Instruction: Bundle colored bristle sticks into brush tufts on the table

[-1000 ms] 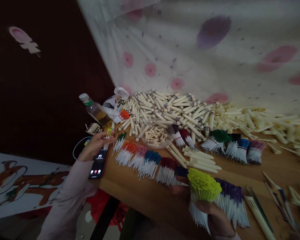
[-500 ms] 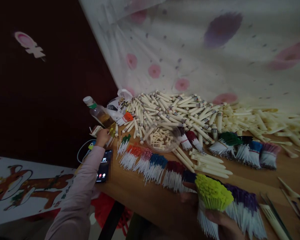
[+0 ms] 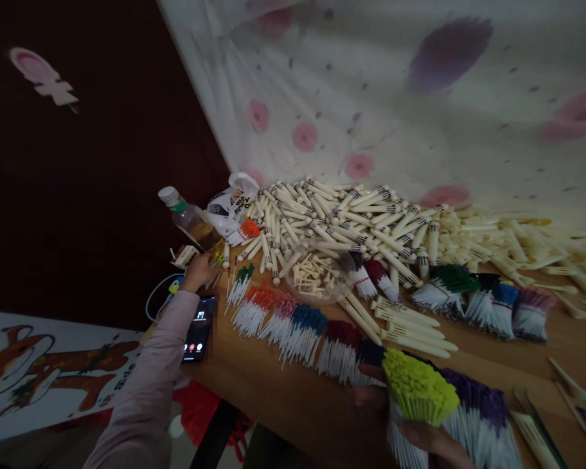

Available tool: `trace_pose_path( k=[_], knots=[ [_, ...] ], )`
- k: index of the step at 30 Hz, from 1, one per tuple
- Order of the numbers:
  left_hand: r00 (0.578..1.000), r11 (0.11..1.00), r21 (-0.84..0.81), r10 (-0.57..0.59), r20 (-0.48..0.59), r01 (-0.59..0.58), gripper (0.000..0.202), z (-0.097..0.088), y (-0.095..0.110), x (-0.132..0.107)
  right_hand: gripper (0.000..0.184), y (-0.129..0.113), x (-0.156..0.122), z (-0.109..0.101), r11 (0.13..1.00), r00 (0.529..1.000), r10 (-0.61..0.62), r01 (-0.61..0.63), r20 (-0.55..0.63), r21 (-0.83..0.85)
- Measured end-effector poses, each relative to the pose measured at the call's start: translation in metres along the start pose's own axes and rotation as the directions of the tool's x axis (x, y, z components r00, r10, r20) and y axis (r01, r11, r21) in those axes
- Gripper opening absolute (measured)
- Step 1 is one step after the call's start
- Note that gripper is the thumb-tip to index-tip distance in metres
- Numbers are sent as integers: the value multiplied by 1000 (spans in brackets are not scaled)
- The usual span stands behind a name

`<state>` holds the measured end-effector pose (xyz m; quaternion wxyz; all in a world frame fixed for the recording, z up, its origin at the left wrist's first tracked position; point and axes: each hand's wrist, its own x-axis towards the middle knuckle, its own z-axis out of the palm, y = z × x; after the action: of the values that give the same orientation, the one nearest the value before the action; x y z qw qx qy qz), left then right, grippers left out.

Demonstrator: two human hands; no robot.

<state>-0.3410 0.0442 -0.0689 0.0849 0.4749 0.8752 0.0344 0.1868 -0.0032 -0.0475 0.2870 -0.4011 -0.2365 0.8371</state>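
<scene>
My right hand is wrapped round a thick bundle of yellow-tipped pen refills, their white shafts pointing down. At the far left of the table my left hand has its fingers curled at a few loose yellow-tipped refills; what is between the fingertips is hidden. A phone with a lit screen lies below my left wrist. Sorted refills lie in a row between my hands: green, orange, pink, blue and dark red. Purple refills are right of the bundle.
Cream multicolour pens are heaped along the back. A clear round dish holds small cream parts. Farther right lie tied refill bundles, cream pen barrels and tweezers. A bottle and small box stand at left.
The view has shifted slightly. My left hand covers more of the loose yellow refills, with its fingers drawn in around them. The right hand still holds the yellow bundle.
</scene>
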Motion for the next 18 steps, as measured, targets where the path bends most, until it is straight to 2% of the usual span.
trace_pose_path(
  k=[10,18],
  knots=[
    [997,997,-14,76,-27,-77,33,9,0,2,55,4,2,-2,1000,999,18,-17,43,-26],
    [983,985,46,168,-76,-165,34,2,5,0,54,13,3,5,1000,996,14,-13,87,-14]
  ],
)
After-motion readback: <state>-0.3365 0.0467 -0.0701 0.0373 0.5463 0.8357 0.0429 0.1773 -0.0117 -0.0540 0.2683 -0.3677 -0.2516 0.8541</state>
